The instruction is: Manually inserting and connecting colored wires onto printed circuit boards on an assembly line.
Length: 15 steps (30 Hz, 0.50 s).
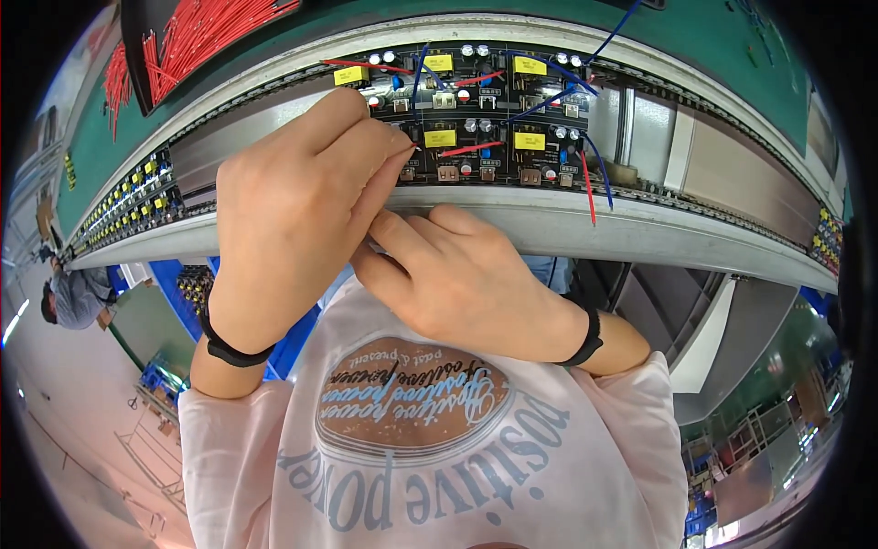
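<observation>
A panel of black circuit boards (504, 108) lies on the conveyor, carrying yellow blocks, small round capacitors and metal sockets. Red wires (472, 148) and blue wires (599, 165) stick out of it; a red one hangs over the near rail. My left hand (297, 188) covers the panel's left end, thumb and fingertips pinched together at the lower row. A tiny pale tip shows at the pinch, too small to name. Just nearer to me, my right hand (453, 270) rests by the rail with fingers curled; whatever they hold, if anything, is hidden.
The near metal rail (640, 229) runs across in front of me. Red wires (206, 32) fill a black tray at the upper left. More boards (128, 210) sit farther left on the line, others (825, 242) at the far right. Another person (78, 295) is at far left.
</observation>
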Each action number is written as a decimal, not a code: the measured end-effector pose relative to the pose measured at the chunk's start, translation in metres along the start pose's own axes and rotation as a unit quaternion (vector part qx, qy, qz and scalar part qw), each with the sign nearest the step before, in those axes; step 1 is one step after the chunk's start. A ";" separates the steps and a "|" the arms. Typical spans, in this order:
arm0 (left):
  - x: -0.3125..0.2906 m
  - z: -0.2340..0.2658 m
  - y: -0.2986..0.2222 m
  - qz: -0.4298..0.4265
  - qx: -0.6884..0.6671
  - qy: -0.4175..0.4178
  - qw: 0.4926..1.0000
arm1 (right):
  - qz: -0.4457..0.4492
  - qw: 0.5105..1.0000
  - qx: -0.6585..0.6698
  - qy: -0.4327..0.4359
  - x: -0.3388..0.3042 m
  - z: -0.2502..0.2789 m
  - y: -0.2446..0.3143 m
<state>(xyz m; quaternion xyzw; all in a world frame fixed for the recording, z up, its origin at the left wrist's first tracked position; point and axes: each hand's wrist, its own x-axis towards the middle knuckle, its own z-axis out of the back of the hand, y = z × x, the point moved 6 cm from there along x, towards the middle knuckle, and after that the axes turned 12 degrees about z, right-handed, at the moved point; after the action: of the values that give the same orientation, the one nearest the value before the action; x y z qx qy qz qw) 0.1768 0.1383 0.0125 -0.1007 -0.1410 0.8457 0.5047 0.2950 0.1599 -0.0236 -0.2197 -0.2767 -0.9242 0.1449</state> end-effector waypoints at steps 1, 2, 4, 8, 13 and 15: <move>0.000 0.000 -0.001 0.000 0.000 0.001 1.000 | -0.001 1.000 0.001 -0.001 0.000 0.001 0.000; 0.000 0.000 -0.002 0.000 0.001 -0.002 1.000 | 0.001 1.000 -0.005 0.005 0.001 0.000 0.000; -0.001 0.000 -0.002 0.001 0.001 -0.008 1.000 | 0.005 1.000 -0.017 0.018 0.002 -0.001 0.001; 0.002 0.001 -0.004 -0.051 0.022 -0.003 0.998 | -0.012 0.999 -0.007 0.035 0.003 -0.005 0.000; 0.006 0.000 -0.006 -0.073 0.028 0.018 0.997 | -0.020 0.999 -0.006 0.037 0.004 -0.004 0.000; 0.007 0.000 -0.005 -0.075 0.037 0.018 0.996 | -0.013 0.999 -0.014 0.039 0.005 -0.004 0.000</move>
<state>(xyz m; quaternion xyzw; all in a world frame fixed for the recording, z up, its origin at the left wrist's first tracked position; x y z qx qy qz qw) 0.1773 0.1469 0.0138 -0.0862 -0.1072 0.8080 0.5729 0.2892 0.1565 -0.0242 -0.1821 -0.2605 -0.9376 0.1409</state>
